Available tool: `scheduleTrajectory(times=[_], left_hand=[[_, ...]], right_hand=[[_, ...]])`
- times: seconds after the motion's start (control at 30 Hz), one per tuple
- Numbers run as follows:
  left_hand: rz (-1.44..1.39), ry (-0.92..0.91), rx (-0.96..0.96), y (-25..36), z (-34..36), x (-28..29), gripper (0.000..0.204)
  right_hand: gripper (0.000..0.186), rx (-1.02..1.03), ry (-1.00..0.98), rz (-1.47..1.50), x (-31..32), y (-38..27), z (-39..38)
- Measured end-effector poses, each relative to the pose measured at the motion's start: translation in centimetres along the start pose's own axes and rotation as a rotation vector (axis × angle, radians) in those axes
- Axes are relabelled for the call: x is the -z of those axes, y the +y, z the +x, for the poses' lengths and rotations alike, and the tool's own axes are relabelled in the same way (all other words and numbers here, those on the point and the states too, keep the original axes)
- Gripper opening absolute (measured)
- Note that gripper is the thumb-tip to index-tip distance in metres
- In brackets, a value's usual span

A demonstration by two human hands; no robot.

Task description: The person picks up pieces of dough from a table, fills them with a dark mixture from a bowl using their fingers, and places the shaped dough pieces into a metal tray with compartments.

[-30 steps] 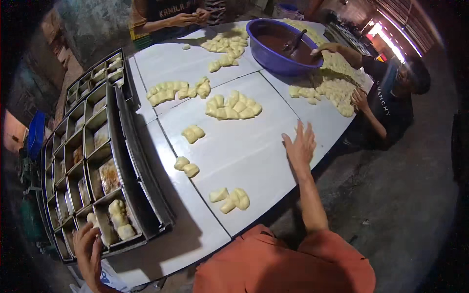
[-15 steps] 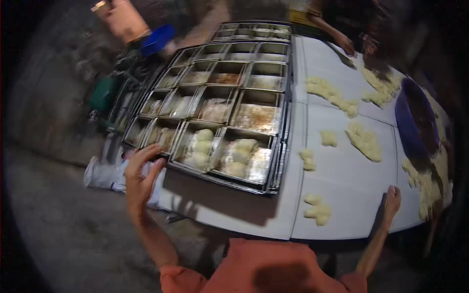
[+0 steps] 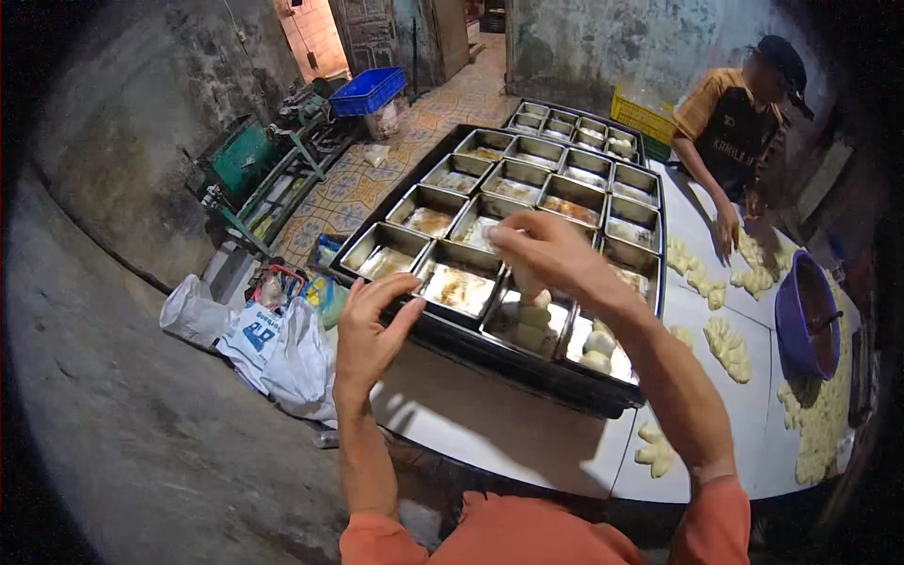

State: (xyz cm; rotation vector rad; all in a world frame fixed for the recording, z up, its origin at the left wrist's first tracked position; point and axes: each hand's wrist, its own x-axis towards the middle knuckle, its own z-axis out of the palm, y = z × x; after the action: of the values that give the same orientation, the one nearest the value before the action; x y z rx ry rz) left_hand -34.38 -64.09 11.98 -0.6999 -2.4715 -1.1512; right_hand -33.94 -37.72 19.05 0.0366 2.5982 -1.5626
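Observation:
My left hand (image 3: 372, 330) is at the front edge of the black tray of metal loaf tins (image 3: 459, 287), fingers curved and apart from the thumb, holding nothing. Over the middle tins is my right hand (image 3: 546, 250), palm down with bent fingers drawn together; anything in them is hidden. Below it, pale dough balls (image 3: 533, 325) lie in a row in one front tin. The tin to its right holds more dough balls (image 3: 597, 350), partly covered by my right forearm. Other tins in view hold no dough and have browned, shiny bottoms.
Dough pieces (image 3: 727, 348) and a purple tub (image 3: 808, 315) are on the white table (image 3: 612, 461). Across it, a person (image 3: 730, 132) reaches toward dough. Another tin tray (image 3: 576, 129) stands behind. White sacks (image 3: 282, 348), a green machine (image 3: 240, 160) and a blue crate (image 3: 369, 91) are left.
My right hand has moved from the table's right side to above the tins. My left hand stays at the tray's front left. The view has turned and now shows more of the room.

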Motion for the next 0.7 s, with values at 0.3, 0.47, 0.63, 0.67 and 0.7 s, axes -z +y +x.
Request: scheduleTrajectory(times=[0.3,0.47,0.63,0.67,0.7], left_hand=[[-0.025,-0.010,0.017,-1.7,1.3,0.1,0.024],[0.045,-0.042,-0.065,-2.0,2.5,-0.3,0.018],[0.278,-0.162,-0.070,-0.2,3.9,-1.0,0.017],[0.330,-0.242,0.000,0.4,4.2,-1.0,0.025],[0.330,-0.243,-0.002,1.0,4.6,-1.2,0.025]], right_hand=[[0.027,0.235,0.178,-0.679,-8.4,2.1,6.1],[0.018,0.348,0.186,-0.887,-6.9,2.1,5.4],[0.011,0.465,0.169,-1.012,-4.9,-0.4,5.4],[0.010,0.484,0.059,-1.024,-4.4,-0.6,5.5],[0.011,0.502,-0.049,-1.037,-3.8,-1.0,5.4]])
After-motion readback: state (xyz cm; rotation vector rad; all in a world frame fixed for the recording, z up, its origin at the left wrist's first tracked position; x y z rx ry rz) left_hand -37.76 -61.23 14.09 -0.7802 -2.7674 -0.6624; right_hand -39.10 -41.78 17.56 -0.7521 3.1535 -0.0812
